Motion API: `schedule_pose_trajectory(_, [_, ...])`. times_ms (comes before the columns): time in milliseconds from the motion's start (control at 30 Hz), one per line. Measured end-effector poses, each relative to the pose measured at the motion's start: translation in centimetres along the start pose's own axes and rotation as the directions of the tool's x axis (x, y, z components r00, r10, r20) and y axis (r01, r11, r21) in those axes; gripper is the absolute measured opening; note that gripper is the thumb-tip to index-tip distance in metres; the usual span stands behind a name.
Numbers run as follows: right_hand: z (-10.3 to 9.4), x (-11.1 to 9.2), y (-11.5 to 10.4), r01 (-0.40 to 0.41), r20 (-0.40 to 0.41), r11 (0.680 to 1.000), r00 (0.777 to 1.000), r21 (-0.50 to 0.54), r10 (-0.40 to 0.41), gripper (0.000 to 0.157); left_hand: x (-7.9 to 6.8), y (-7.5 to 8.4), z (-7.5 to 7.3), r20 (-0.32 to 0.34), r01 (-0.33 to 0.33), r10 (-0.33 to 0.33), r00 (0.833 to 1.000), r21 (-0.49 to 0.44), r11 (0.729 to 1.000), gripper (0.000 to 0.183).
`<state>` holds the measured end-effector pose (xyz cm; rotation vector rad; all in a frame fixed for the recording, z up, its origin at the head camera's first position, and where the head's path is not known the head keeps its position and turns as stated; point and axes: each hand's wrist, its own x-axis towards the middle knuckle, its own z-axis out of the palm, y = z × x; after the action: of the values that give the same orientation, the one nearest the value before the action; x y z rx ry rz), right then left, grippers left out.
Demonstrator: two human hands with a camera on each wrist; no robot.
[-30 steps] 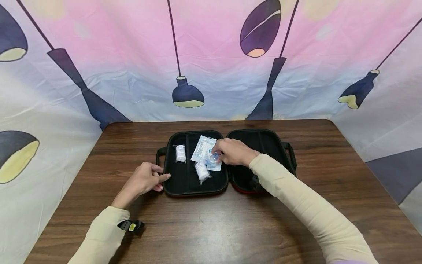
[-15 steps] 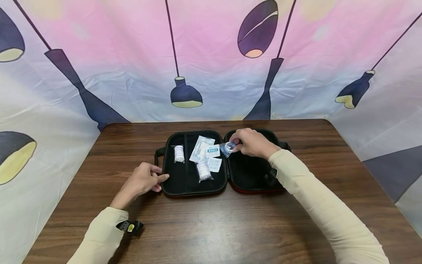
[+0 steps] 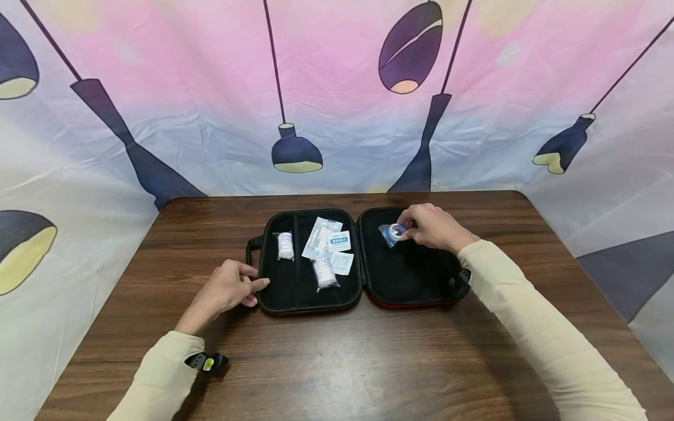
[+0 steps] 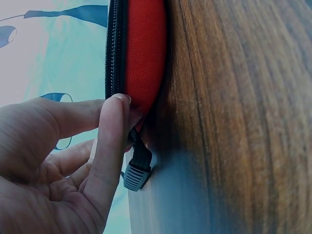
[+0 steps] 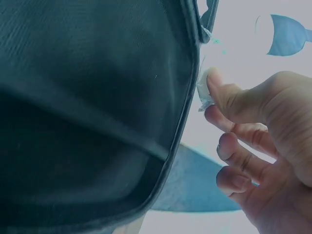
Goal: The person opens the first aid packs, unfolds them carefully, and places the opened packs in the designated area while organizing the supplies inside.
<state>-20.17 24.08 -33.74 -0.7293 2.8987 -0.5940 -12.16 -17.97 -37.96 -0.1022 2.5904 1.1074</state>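
Note:
A black-lined zip case point(image 3: 279, 289) with a red outer shell lies unfolded on the table. Beside its left rim, near the handle, my left hand point(image 3: 229, 285) pinches the edge between thumb and fingers; the left wrist view shows the zip and red side point(image 4: 145, 53) there. Over the back of the right half, my right hand point(image 3: 434, 227) pinches a small clear-blue plastic packet point(image 3: 389, 235) with a white ring-shaped roll inside. In the left half lie two wrapped white bandage rolls point(image 3: 285, 246) point(image 3: 325, 272) and several flat white sachets point(image 3: 339, 241).
The wooden table point(image 3: 326, 362) extends around the case, with its far edge against a printed cloth backdrop point(image 3: 221, 117). A black carrying handle point(image 3: 254, 248) sticks out on the case's left side. A dark zip pull point(image 4: 137, 176) hangs near the left hand.
My right hand has lifted the blue packet off the sachets and carried it right, over the case's other half. The left hand stays at the left rim.

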Motion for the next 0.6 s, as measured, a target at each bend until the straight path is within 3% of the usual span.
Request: schedule_pose_trajectory(600, [-1.1,-1.4,4.4,-0.163,-0.005,0.981,0.987,-0.104,0.163,0.023,0.0,0.0,0.0,0.007,0.005,-0.006,1.000,0.013,1.000,0.052])
